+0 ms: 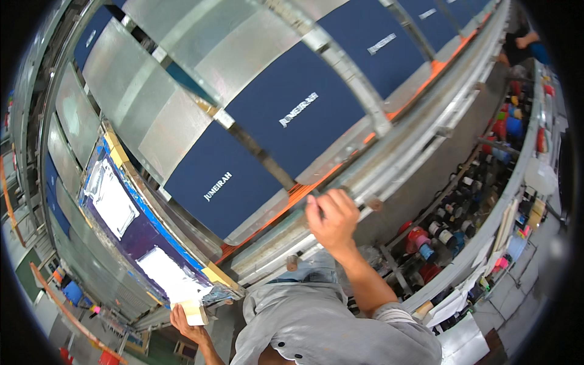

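At the lower left, my left hand [187, 322] grips the pale wooden block of what looks like a squeegee [196, 312], at the near end of a printing screen. The screen frame [152, 210] has purple mesh, blue and yellow tape round its edges, and two patches of thick white ink [170, 274] on it. My right hand [333, 222] hovers over the metal rail, its fingers curled in with nothing visible in them. Beyond it lie navy fabric panels [271, 85] on metal plates, each with a small white print. The squeegee's blade is hidden.
A long metal rail [389, 152] with an orange strip runs along the table's near edge. To the right, a shelf [526, 137] is crowded with bottles and coloured tubs [420, 240]. Another person's hand [528, 40] shows at the far right. More metal plates [134, 67] continue leftward.
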{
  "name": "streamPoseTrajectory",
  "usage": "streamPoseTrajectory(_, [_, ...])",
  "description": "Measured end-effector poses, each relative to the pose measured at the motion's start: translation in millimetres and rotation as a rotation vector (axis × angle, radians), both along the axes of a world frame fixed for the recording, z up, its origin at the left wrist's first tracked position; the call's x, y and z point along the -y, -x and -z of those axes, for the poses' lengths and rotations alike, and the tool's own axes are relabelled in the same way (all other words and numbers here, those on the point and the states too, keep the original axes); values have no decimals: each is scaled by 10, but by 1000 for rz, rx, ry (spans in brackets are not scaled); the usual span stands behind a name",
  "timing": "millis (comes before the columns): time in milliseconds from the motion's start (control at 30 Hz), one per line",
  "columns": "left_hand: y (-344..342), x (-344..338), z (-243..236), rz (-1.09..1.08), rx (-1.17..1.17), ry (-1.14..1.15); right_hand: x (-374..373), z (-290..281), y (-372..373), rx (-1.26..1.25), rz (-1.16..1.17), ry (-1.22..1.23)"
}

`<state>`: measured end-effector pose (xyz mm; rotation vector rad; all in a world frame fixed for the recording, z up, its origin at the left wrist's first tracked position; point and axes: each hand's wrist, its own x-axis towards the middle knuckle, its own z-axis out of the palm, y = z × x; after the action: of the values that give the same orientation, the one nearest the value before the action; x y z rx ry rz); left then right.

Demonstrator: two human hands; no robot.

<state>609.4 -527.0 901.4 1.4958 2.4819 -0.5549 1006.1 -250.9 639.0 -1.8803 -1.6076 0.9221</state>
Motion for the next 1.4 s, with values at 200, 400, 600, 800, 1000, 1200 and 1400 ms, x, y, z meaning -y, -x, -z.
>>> streamPoseTrajectory(200, [213, 243, 529, 74, -185, 55, 198, 505, 141, -22, -71, -25])
streamPoseTrajectory(400, [196, 360, 349, -67, -427, 287, 237, 354, -139, -666, -128, 229])
streamPoseTrajectory(600, [-326, -74, -34, -75, -778, 117, -399, -116, -1221, -890, -416, 118])
streamPoseTrajectory(800, [-2865, -1715, 1072, -10, 199, -206, -1132, 655, -2760, -164, -225, -121])
streamPoseTrajectory(1000, [-3818, -1984, 1915, -188, 464, -331, -1299, 808, -3025, -10, -283, -115])
streamPoseTrajectory(1200, [-3944, -1912, 1855, -150, 425, -382, -1268, 605, -3160, 108, -252, -19])
streamPoseTrajectory(1400, [-4023, -1944, 1664, -60, 415, -282, -1366, 389, -3239, 90, -283, -20])
